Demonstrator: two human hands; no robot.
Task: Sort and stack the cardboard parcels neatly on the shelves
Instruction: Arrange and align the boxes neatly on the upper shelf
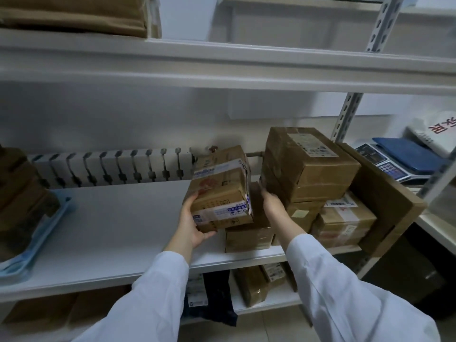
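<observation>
We grip the tape-wrapped parcel [220,191] at its lower left corner with our left hand [193,224], thumb on the side and fingers curled beneath. It sits tilted above the white middle shelf [111,233], over a small brown box [249,236]. Our right hand [272,203] lies with straight, closed fingers between that parcel and the stacked boxes [308,169]; which it touches we cannot tell.

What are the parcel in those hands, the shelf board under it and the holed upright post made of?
The parcel looks like matte brown cardboard, bound with glossy white-and-blue printed tape. The shelf board is smooth and white: painted metal or laminated wood, I cannot tell. The upright post seems pale painted metal, judging by its punched slots.
</observation>
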